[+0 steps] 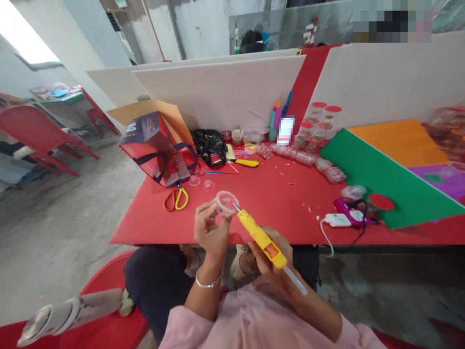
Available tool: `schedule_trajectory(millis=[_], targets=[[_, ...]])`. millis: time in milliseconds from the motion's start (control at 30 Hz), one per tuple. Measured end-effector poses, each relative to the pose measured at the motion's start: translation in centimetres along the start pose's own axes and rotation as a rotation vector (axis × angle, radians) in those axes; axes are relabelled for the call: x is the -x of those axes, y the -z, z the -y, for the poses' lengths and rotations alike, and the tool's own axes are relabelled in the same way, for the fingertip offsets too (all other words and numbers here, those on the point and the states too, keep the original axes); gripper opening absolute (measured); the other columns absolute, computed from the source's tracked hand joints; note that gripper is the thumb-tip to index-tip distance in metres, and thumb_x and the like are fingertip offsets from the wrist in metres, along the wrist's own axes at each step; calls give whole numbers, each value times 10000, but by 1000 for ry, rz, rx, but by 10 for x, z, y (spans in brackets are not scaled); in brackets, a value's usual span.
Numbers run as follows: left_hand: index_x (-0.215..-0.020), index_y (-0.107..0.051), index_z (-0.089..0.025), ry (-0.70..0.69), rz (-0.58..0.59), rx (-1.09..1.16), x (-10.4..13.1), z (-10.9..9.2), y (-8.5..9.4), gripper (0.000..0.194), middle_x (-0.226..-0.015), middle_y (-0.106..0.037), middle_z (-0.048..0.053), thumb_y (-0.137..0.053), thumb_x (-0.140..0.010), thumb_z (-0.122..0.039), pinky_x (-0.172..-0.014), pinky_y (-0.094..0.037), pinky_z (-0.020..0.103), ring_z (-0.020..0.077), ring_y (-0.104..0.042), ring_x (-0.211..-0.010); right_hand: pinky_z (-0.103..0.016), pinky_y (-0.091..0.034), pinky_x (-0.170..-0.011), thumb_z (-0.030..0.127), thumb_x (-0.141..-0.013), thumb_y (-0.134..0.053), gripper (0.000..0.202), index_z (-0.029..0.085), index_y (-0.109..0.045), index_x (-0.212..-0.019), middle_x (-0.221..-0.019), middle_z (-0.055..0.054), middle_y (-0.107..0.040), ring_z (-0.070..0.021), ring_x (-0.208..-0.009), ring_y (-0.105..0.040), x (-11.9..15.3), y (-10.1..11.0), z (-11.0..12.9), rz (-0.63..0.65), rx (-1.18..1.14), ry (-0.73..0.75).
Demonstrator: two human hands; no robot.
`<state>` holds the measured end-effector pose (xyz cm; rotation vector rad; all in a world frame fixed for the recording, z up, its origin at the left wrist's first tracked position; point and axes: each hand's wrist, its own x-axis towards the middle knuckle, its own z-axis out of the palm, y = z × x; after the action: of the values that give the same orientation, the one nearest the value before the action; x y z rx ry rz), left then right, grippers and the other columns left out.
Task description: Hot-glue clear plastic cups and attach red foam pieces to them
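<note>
My left hand pinches a small clear plastic cup by its side, its round mouth tilted upward above the front of the red table. A yellow glue gun is gripped in my right hand. Its metal nozzle points up and left and meets the cup's rim or lies just in front of it; I cannot tell which. From the gun's rear sticks a whitish glue stick. Two small clear plastic pieces lie behind the cup, and scissors with red and yellow handles rest to its left.
A paper bag and a black plastic bag stand at the back left. Near them lies a yellow cutter knife. Stacked clear cups, a green board and a white plug with cable are at right.
</note>
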<state>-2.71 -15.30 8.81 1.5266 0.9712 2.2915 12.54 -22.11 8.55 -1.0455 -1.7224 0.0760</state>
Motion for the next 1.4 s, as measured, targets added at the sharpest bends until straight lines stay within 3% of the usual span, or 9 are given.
schedule_trajectory(millis=[433,567,767,1067,1233,1400], targets=[[-1130,-641,-232,88,2,97,3,0,-3,527,-1136,-622,33,-863,-694,-35,-816,-661,419,229,-745,-991,-352,-596,-655,230,-953,-635,202,201,-572,-1143,-888,-66,-702,-217,-740,-703,2,5,-4,-23,-33,-18],[-1112,-630,-218,103,-5,51,4,0,-3,490,-1117,-629,38,-879,-707,-102,-808,-661,397,224,-743,-985,-349,-598,-666,235,-954,-632,210,189,-569,-1150,-889,-69,-705,-213,-750,-702,2,5,-3,-35,-1,-1],[-1081,-640,-204,83,-18,27,3,-3,-5,413,-1075,-645,42,-870,-741,-159,-758,-649,335,198,-748,-926,-342,-600,-651,265,-964,-610,190,224,-563,-1143,-879,-64,-712,-207,-725,-699,-2,5,6,-24,-9,19],[-1099,-612,-209,92,1,-2,5,0,-2,458,-1102,-625,44,-882,-730,-176,-777,-657,383,215,-749,-940,-343,-602,-673,225,-948,-620,206,198,-570,-1146,-901,-72,-714,-216,-759,-710,0,4,-3,-36,33,6],[-1082,-622,-204,73,1,32,5,1,-5,371,-1072,-635,41,-845,-786,-211,-748,-658,354,208,-759,-911,-347,-589,-639,281,-961,-612,177,206,-571,-1116,-845,-57,-702,-213,-700,-687,-1,4,3,-27,43,37],[-1090,-628,-214,134,-9,71,8,2,-3,459,-1113,-649,40,-885,-716,-142,-771,-661,367,223,-762,-944,-350,-601,-659,238,-943,-626,196,215,-579,-1132,-877,-60,-708,-218,-736,-703,2,3,-4,-28,10,-8]])
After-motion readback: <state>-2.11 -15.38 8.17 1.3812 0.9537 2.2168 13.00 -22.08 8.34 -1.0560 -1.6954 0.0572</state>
